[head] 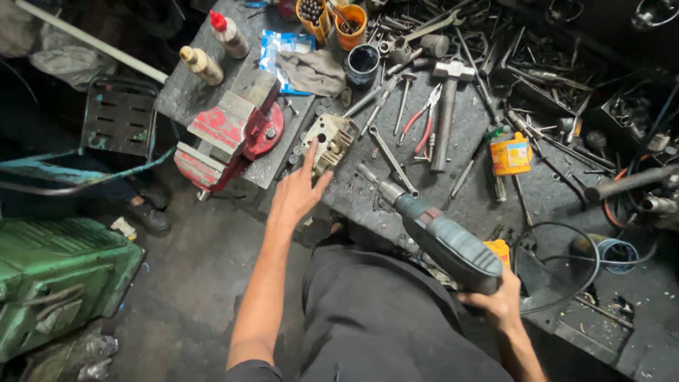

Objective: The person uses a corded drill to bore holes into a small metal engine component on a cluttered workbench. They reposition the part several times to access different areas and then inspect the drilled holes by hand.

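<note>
We list: cylinder head, dull cast metal, grimy; power drill, matt teal plastic body, bare steel chuck; bench vise, chipped red-painted iron; counter, rough dark metal; rag, grey cloth; pliers, red plastic grips.

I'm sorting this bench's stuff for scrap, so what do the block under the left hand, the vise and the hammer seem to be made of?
The block looks like bare cast aluminium: pale, dull grey, with fins and bored holes. The vise appears to be cast iron or steel, painted red, with the paint chipped and worn. The hammer seems all metal, likely steel: grey head and a grey handle alike.
</note>
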